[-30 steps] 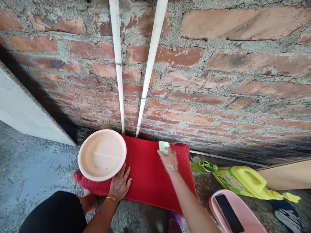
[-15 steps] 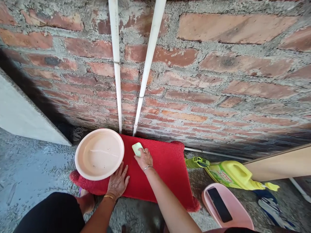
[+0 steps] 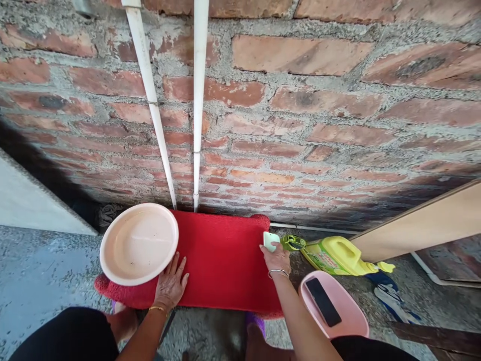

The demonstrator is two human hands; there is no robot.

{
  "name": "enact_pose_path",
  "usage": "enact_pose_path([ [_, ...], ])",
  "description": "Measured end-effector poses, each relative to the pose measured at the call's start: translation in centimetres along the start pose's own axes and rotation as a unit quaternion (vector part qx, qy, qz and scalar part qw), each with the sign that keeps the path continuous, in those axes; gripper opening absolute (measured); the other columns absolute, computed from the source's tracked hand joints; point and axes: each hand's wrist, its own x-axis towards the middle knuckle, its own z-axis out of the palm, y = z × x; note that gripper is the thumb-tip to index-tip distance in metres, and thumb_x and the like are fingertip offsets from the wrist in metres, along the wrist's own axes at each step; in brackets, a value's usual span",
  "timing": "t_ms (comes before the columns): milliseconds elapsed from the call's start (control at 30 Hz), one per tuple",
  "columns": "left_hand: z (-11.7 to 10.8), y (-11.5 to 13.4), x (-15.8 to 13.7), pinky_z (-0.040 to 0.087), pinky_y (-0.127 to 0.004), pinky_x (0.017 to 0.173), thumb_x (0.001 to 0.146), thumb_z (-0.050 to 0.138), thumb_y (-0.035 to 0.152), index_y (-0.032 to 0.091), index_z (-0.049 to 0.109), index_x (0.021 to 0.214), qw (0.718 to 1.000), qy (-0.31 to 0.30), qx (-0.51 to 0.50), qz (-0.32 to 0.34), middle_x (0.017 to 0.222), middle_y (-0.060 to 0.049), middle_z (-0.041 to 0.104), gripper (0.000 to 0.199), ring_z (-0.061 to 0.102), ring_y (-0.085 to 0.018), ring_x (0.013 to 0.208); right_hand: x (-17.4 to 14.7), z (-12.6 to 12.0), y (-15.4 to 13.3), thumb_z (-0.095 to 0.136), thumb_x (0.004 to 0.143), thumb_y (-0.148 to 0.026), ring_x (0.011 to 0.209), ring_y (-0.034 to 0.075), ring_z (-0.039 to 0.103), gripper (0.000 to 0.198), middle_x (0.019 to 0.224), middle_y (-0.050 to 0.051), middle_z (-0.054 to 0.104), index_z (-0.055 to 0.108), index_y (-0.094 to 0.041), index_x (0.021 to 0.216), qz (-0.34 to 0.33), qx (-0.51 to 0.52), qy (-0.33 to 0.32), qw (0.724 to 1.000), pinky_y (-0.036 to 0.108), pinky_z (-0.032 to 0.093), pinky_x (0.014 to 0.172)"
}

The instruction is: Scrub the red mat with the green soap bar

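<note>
Hands: left hand [image 3: 171, 287] lies flat on the red cloth [image 3: 221, 260], fingers spread and holding nothing, just beside the basin rim; right hand [image 3: 277, 259] grips a pale green block [image 3: 270, 239] between thumb and fingers at the right end of the cloth. Whether the block touches the cloth cannot be determined.

Surroundings, in descending order of size:

Brick wall [image 3: 263, 125]: extends behind the work area. Two white pipes [image 3: 198, 105] run down its face.

Red cloth: extends lengthwise along the wall base; its right rear corner is bunched.

Pale pink basin [image 3: 139, 245]: rests on the left end of the cloth, with small dark specks inside.

Yellow jug [image 3: 334, 253]: lies on its side on the floor, right of the cloth.

Pink tub [image 3: 351, 311]: sits nearer the person than the jug and contains a black slab [image 3: 323, 301].

Pale green block: smallest item listed, located entirely at the right hand's fingertips.
</note>
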Motion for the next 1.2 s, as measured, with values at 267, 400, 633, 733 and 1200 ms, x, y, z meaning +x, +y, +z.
enact_pose_path([
  [267, -0.2, 0.1, 0.0, 0.036, -0.049, 0.108, 0.092, 0.039, 0.039, 0.023, 0.056, 0.133, 1.0, -0.003, 0.005, 0.004, 0.144, -0.012, 0.049, 0.047, 0.045, -0.03, 0.133, -1.0, 2.6, -6.1, 0.057, 0.081, -0.044, 0.1, 0.021, 0.054, 0.043, 0.111, 0.004, 0.05, 0.054, -0.027, 0.121, -0.106, -0.073, -0.099, 0.987, 0.033, 0.042, 0.088],
  [400, -0.1, 0.1, 0.0, 0.035, -0.049, 0.109, 0.092, 0.04, 0.039, 0.024, 0.054, 0.134, 1.0, -0.011, -0.002, 0.0, 0.145, -0.011, 0.048, 0.048, 0.044, -0.03, 0.133, 0.0, 0.8, -4.3, 0.056, 0.081, -0.047, 0.1, 0.022, 0.055, 0.047, 0.113, 0.007, 0.05, 0.054, -0.026, 0.123, -0.061, -0.083, -0.093, 0.99, 0.035, 0.042, 0.088],
  [633, -0.2, 0.1, 0.0, 0.035, -0.049, 0.109, 0.091, 0.041, 0.038, 0.022, 0.055, 0.134, 1.0, -0.015, -0.013, -0.005, 0.145, -0.013, 0.047, 0.048, 0.044, -0.03, 0.133, -1.8, -0.3, -0.4, 0.057, 0.08, -0.049, 0.085, 0.022, 0.057, 0.044, 0.1, 0.008, 0.055, 0.058, -0.02, 0.113, -0.017, -0.071, 0.0, 0.997, 0.036, 0.045, 0.08],
  [733, -0.2, 0.1, 0.0, 0.036, -0.049, 0.109, 0.091, 0.042, 0.038, 0.023, 0.055, 0.134, 1.0, -0.01, -0.014, -0.005, 0.144, -0.012, 0.048, 0.048, 0.044, -0.03, 0.133, -5.8, 2.5, -2.0, 0.061, 0.078, -0.044, 0.088, 0.021, 0.057, 0.039, 0.103, 0.006, 0.055, 0.059, -0.026, 0.112, -0.12, -0.045, -0.025, 0.991, 0.032, 0.045, 0.079],
  [1200, -0.3, 0.1, 0.0, 0.039, -0.049, 0.106, 0.091, 0.041, 0.038, 0.022, 0.055, 0.134, 1.0, -0.02, -0.015, -0.007, 0.145, -0.012, 0.048, 0.048, 0.045, -0.03, 0.132, -5.6, 0.7, 1.5, 0.059, 0.08, -0.046, 0.088, 0.02, 0.058, 0.039, 0.104, 0.005, 0.053, 0.06, -0.027, 0.114, -0.042, -0.113, -0.045, 0.992, 0.032, 0.046, 0.081],
])
